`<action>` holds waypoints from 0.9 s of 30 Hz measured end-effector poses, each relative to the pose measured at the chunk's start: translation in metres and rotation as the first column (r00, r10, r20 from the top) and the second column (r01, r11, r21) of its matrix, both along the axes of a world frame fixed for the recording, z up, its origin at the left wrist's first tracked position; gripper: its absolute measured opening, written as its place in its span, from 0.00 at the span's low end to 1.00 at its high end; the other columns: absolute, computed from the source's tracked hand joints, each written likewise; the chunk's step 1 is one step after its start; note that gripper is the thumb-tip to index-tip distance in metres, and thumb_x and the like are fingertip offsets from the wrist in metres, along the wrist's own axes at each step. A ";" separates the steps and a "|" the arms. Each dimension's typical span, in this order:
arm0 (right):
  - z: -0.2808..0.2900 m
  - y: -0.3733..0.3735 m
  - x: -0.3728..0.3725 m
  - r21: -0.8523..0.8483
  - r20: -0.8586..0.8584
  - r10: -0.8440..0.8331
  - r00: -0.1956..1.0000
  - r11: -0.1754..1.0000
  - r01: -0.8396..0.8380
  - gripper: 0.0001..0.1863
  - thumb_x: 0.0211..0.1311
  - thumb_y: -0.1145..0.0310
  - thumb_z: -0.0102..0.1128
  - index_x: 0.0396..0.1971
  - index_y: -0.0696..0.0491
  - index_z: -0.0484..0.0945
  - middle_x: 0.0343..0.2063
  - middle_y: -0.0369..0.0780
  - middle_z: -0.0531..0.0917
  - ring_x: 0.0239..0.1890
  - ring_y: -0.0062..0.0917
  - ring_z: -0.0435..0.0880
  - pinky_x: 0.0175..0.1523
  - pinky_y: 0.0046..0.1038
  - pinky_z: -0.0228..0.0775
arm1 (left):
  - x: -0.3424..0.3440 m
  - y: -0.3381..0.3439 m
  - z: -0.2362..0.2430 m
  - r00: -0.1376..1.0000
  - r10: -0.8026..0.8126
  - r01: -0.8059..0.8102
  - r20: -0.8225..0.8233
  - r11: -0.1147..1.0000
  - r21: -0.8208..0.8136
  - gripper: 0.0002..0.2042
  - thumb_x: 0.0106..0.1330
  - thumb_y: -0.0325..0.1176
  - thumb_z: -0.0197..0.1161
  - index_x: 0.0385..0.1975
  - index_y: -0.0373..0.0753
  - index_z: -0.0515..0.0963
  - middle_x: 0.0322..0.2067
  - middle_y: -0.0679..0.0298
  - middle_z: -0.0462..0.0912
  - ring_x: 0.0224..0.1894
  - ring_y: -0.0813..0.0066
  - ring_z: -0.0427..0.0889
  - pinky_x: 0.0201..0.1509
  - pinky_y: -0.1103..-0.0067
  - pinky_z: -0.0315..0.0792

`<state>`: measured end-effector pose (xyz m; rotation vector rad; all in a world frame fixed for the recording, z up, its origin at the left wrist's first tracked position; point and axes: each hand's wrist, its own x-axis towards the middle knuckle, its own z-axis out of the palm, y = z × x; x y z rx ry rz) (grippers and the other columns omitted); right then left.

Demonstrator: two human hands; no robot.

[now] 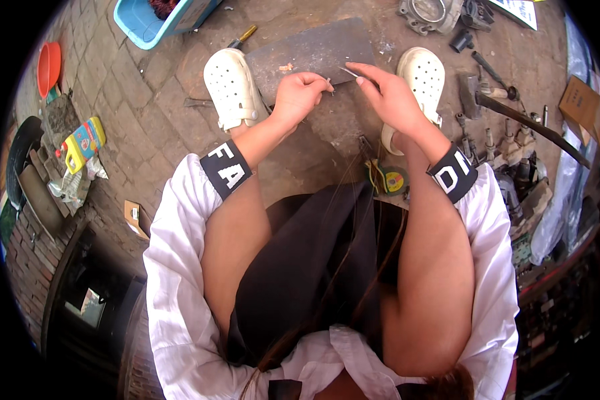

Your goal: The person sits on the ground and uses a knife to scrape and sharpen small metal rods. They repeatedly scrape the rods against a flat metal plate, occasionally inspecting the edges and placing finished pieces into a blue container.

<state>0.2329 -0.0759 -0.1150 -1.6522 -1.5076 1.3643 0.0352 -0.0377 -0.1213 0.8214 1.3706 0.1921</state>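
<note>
The left hand (299,98) pinches a scrap (331,85) — the right hand (395,100), apart, a thin sliver (348,71).

Two hands (a left hand (297,100) and a right hand (395,101)), two pale clogs (231,83), two black armbands (226,171), one metal sheet (330,48), one blue tub (171,31), one red basin (49,70), one yellow jug (83,143); metal parts (510,148), too jumbled to count.
</note>
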 end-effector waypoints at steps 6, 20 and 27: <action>0.011 0.014 0.004 -0.322 -0.138 -0.049 0.989 0.947 0.002 0.12 0.58 0.64 0.61 0.35 0.58 0.81 0.26 0.38 0.83 0.30 0.19 0.77 0.40 0.24 0.69 | 0.013 -0.004 0.015 0.990 -0.095 0.084 0.103 0.990 0.112 0.06 0.61 0.30 0.59 0.28 0.38 0.83 0.17 0.75 0.70 0.18 0.90 0.63 0.21 0.88 0.56; -0.004 0.001 -0.006 -0.430 -0.261 -0.192 0.946 0.901 0.064 0.14 0.61 0.63 0.56 0.36 0.60 0.79 0.28 0.37 0.81 0.32 0.17 0.76 0.42 0.24 0.68 | 0.014 -0.003 0.019 0.973 0.068 -0.024 0.221 0.980 -0.196 0.08 0.65 0.32 0.56 0.31 0.37 0.80 0.18 0.74 0.70 0.15 0.89 0.60 0.18 0.87 0.52; -0.007 0.003 -0.010 -0.294 -0.139 -0.083 0.987 0.955 0.038 0.16 0.66 0.62 0.52 0.47 0.56 0.76 0.33 0.44 0.83 0.35 0.30 0.81 0.43 0.30 0.71 | 0.001 0.003 0.007 0.993 0.114 -0.106 0.041 0.982 -0.154 0.08 0.65 0.31 0.56 0.34 0.35 0.81 0.17 0.75 0.68 0.13 0.89 0.56 0.16 0.86 0.47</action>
